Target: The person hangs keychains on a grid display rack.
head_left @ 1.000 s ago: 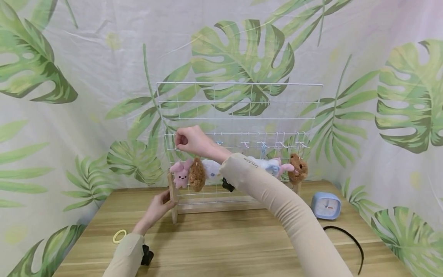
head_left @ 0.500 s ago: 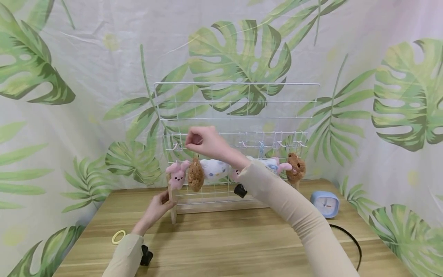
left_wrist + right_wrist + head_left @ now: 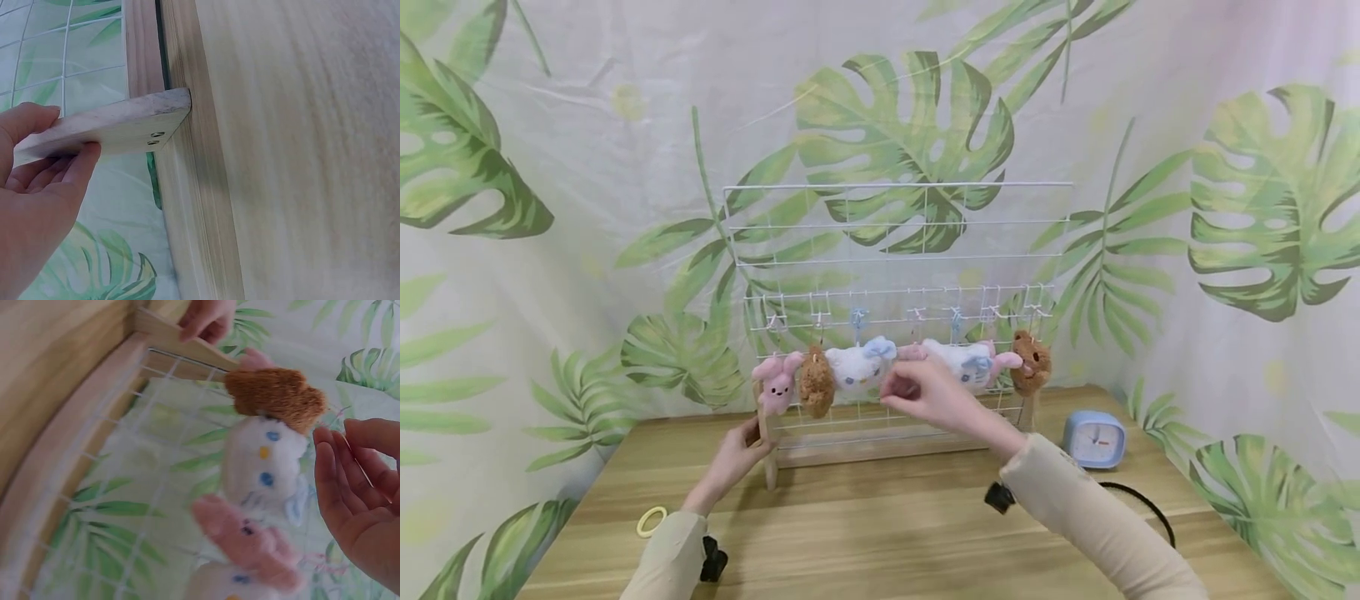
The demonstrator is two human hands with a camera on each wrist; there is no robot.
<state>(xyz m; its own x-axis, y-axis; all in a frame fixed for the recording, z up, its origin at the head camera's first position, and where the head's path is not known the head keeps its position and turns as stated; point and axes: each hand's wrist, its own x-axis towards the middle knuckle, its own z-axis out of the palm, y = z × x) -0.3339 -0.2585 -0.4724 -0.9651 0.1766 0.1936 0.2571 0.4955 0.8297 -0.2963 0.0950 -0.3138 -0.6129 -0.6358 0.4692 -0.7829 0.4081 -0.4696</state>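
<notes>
My left hand (image 3: 733,462) grips the wooden side post (image 3: 125,125) of a white wire grid rack (image 3: 895,185), thumb on one face and fingers on the other. In front of the rack's middle is my right hand (image 3: 936,400), its fingers loosely curled with nothing between them. Plush pendants hang in a row from the grid: a pink rabbit (image 3: 777,387), a brown furry plush (image 3: 816,387), a white cat with a blue bow (image 3: 853,371), another white cat (image 3: 964,362) and a brown bear (image 3: 1032,367). A pink plush (image 3: 240,534) between the white cats is partly hidden by my right hand in the head view.
To the rack's right stands a blue alarm clock (image 3: 1095,442), with a thin black headband (image 3: 1153,510) lying in front. A yellow ring (image 3: 651,522) lies left of my left forearm. Behind everything hangs a leaf-print cloth (image 3: 625,167).
My right hand has come away from the hooks at the upper left, moving right and down to the plush row. The hooks it covered now show. My left hand keeps its grip.
</notes>
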